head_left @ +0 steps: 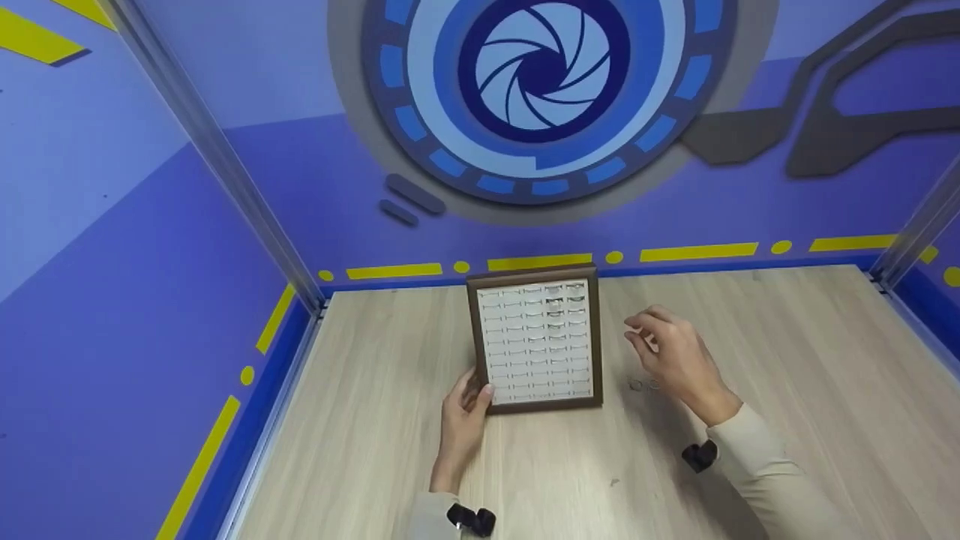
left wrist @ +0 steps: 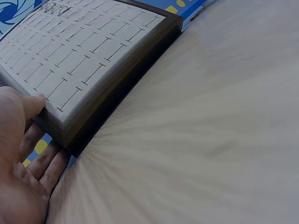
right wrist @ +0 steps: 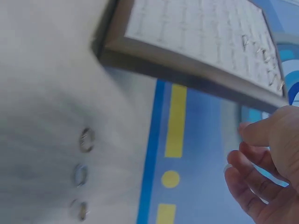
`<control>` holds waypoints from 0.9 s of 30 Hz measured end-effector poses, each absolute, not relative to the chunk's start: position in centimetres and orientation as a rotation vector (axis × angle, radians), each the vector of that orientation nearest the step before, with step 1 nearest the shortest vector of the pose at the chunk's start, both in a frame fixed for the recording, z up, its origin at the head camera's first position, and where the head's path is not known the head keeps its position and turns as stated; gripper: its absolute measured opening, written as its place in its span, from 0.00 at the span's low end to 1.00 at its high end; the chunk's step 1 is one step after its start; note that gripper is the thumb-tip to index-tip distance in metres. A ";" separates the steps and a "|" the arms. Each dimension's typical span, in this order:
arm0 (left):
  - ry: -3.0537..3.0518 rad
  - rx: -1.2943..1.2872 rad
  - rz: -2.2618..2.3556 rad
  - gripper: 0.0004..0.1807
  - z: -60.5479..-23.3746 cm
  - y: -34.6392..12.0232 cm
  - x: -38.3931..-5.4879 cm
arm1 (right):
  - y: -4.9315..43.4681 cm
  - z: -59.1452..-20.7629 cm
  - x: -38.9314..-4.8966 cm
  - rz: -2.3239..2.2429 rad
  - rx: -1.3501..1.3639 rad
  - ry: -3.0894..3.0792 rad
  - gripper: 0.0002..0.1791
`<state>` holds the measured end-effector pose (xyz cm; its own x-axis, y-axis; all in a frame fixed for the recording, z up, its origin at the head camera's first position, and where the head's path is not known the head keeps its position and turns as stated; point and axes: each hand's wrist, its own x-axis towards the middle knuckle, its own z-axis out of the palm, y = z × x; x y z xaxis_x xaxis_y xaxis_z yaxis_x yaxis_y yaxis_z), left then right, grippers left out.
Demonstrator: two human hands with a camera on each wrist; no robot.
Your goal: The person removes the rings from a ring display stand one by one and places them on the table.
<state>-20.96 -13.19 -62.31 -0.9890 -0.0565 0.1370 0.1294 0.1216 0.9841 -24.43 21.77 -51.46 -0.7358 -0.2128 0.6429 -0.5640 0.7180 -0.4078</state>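
In the head view, the left hand (head_left: 460, 424) grasps the brown-framed, white rectangular slotted tray (head_left: 517, 375) at its seven o'clock corner; slim metal rings (head_left: 555, 304) sit toward one o'clock. The right hand (head_left: 679, 360) hovers at three o'clock, released, fingers bent loosely. In the left wrist view, the thumb (left wrist: 33, 106) rests on the white face. In the right wrist view, loose round rings (right wrist: 83, 139) lie toward seven o'clock on the pale wooden table (right wrist: 42, 116).

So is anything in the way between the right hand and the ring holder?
Nothing visible: just an open gap separates the right hand from the ring holder. The loose rings lie lower, on the table.
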 end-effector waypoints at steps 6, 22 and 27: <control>-2.207 -0.049 -2.048 0.26 -61.9 -13.1 -21.1 | 20.2 -49.6 -25.1 0.850 0.646 -2.271 0.11; -2.213 -0.037 -1.957 0.30 -60.5 -12.9 -20.9 | 16.5 -48.0 -27.0 0.829 0.718 -2.167 0.09; -2.199 -0.030 -1.957 0.31 -60.2 -12.6 -20.9 | 16.0 -47.9 -27.3 0.827 0.727 -2.200 0.09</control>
